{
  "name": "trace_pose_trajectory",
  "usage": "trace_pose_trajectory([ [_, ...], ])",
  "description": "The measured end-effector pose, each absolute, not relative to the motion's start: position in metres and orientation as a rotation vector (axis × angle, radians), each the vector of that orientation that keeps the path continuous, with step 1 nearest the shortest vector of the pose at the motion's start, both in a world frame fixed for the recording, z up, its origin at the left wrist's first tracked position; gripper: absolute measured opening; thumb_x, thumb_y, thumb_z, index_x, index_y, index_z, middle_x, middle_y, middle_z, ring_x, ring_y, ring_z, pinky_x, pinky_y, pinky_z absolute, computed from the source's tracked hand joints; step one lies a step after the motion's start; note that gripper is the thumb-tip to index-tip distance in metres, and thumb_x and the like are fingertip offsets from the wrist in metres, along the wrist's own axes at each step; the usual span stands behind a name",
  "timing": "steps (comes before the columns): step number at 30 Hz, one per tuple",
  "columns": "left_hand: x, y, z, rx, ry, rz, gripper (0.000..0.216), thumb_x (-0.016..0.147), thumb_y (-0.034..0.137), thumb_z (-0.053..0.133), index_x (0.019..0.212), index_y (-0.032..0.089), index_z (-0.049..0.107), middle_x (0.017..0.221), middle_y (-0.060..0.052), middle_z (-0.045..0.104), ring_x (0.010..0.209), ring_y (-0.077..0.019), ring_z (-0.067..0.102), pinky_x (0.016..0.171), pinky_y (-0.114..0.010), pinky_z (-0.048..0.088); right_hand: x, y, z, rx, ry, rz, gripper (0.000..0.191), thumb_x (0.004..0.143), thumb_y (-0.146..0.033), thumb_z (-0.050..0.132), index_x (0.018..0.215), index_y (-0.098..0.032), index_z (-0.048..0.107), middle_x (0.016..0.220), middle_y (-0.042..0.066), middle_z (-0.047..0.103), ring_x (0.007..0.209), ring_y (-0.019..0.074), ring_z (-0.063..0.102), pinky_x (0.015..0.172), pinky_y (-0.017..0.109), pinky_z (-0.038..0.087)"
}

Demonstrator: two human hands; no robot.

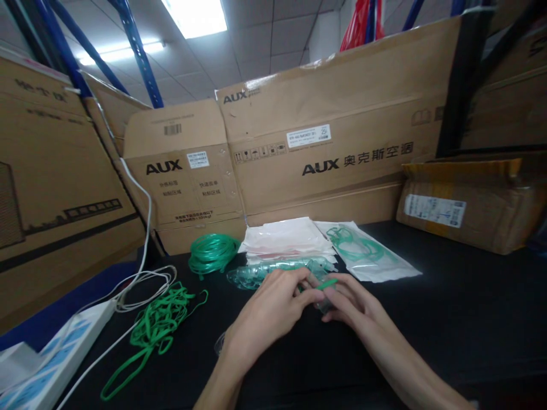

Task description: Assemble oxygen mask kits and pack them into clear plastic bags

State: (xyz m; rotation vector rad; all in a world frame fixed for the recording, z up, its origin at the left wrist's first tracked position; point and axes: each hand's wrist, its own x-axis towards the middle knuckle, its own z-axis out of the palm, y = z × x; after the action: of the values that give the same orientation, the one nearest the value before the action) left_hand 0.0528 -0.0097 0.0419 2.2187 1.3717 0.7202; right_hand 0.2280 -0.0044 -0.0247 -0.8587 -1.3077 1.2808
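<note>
Just above the black table, my left hand [280, 299] and my right hand [356, 304] are close together with curled, pinching fingers. A short length of green strap [327, 283] shows between their fingertips, and both hands grip it. A small clear plastic piece [323, 306] sits under the strap between the hands; its exact shape is hidden by fingers. Right behind my hands lies a long clear greenish plastic mask-like piece or bag [265, 270], partly covered by my left hand.
Behind stand a green tubing coil [212, 253], stacked white packets [288, 236] and a packet with green tubing [363, 250]. To the left are tangled green straps [160, 319], a white cable [147, 228] and a power strip [72, 353]. Cardboard boxes [273, 188] wall the back; another carton [465, 208] is at right.
</note>
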Motion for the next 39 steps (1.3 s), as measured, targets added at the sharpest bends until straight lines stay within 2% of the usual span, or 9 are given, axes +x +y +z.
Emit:
trace_pose_trajectory([
  [5, 0.057, -0.015, 0.024, 1.913, 1.49, 1.063, 0.025, 0.099, 0.035, 0.056, 0.082, 0.021, 0.068, 0.07, 0.002, 0.072, 0.064, -0.0171, 0.063, 0.066, -0.025, 0.042, 0.21, 0.02, -0.01, -0.834, -1.559, 1.048, 0.043, 0.095, -0.053, 0.057, 0.123, -0.02, 0.06, 0.094, 0.005, 0.072, 0.083, 0.0223, 0.071, 0.074, 0.034, 0.055],
  [10, 0.039, -0.028, 0.002, 1.762, 1.632, 1.26, 0.043, 0.101, 0.046, 0.051, 0.066, 0.021, 0.056, 0.056, 0.004, 0.058, 0.055, -0.0148, 0.054, 0.059, -0.024, 0.036, 0.182, 0.027, 0.009, -0.79, -1.751, 0.924, 0.036, 0.099, -0.041, 0.053, 0.125, -0.021, 0.068, 0.123, 0.008, 0.073, 0.121, 0.0257, 0.064, 0.108, 0.041, 0.044],
  [13, 0.023, -0.041, -0.004, 1.856, 1.55, 1.235, 0.041, 0.103, 0.04, 0.046, 0.068, 0.022, 0.054, 0.061, 0.003, 0.056, 0.059, -0.0146, 0.053, 0.06, -0.024, 0.037, 0.177, 0.006, 0.005, -0.772, -1.81, 0.949, 0.043, 0.101, -0.041, 0.052, 0.138, -0.022, 0.063, 0.142, 0.009, 0.065, 0.135, 0.0265, 0.056, 0.117, 0.042, 0.037],
  [16, 0.014, -0.052, -0.009, 1.948, 1.44, 1.131, 0.031, 0.103, 0.033, 0.045, 0.076, 0.022, 0.057, 0.074, 0.001, 0.065, 0.071, -0.0165, 0.059, 0.07, -0.024, 0.042, 0.184, -0.013, -0.005, -0.823, -1.904, 1.004, 0.064, 0.093, -0.039, 0.067, 0.153, -0.03, 0.048, 0.151, 0.007, 0.059, 0.137, 0.0285, 0.055, 0.117, 0.045, 0.039],
  [20, 0.016, -0.058, -0.01, 1.934, 1.475, 1.043, 0.027, 0.101, 0.032, 0.049, 0.08, 0.023, 0.064, 0.079, 0.002, 0.069, 0.079, -0.0178, 0.061, 0.078, -0.025, 0.042, 0.197, -0.015, -0.014, -0.857, -2.041, 0.936, 0.061, 0.089, -0.034, 0.073, 0.148, -0.033, 0.056, 0.158, 0.004, 0.052, 0.145, 0.0299, 0.048, 0.123, 0.048, 0.032],
  [24, 0.019, -0.055, -0.008, 1.883, 1.531, 1.042, 0.026, 0.097, 0.035, 0.058, 0.076, 0.022, 0.066, 0.072, 0.003, 0.063, 0.068, -0.0158, 0.054, 0.066, -0.025, 0.038, 0.199, -0.009, -0.014, -0.808, -2.083, 0.864, 0.057, 0.086, -0.026, 0.073, 0.141, -0.03, 0.058, 0.149, 0.006, 0.06, 0.139, 0.0282, 0.053, 0.118, 0.041, 0.04],
  [27, 0.021, -0.05, -0.009, 1.95, 1.496, 1.059, 0.023, 0.096, 0.03, 0.061, 0.075, 0.022, 0.067, 0.075, 0.002, 0.063, 0.07, -0.0156, 0.054, 0.067, -0.025, 0.038, 0.2, -0.01, -0.008, -0.765, -2.123, 0.834, 0.042, 0.083, -0.011, 0.063, 0.122, -0.027, 0.062, 0.125, 0.004, 0.067, 0.12, 0.0235, 0.063, 0.105, 0.033, 0.047],
  [32, 0.027, -0.043, -0.008, 2.021, 1.384, 1.129, 0.025, 0.1, 0.026, 0.055, 0.079, 0.022, 0.068, 0.083, 0.0, 0.067, 0.08, -0.0168, 0.062, 0.076, -0.025, 0.043, 0.204, -0.012, -0.003, -0.831, -2.063, 0.881, 0.044, 0.07, -0.001, 0.052, 0.105, -0.027, 0.052, 0.092, -0.005, 0.054, 0.082, 0.0146, 0.054, 0.076, 0.024, 0.045],
  [39, 0.013, -0.046, -0.006, 1.955, 1.554, 1.131, 0.03, 0.1, 0.032, 0.053, 0.078, 0.022, 0.071, 0.081, -0.001, 0.069, 0.077, -0.0184, 0.062, 0.069, -0.027, 0.042, 0.215, -0.006, -0.002, -0.932, -1.947, 0.937, 0.035, 0.072, -0.009, 0.049, 0.102, -0.027, 0.042, 0.086, -0.005, 0.042, 0.076, 0.0163, 0.044, 0.072, 0.028, 0.039],
])
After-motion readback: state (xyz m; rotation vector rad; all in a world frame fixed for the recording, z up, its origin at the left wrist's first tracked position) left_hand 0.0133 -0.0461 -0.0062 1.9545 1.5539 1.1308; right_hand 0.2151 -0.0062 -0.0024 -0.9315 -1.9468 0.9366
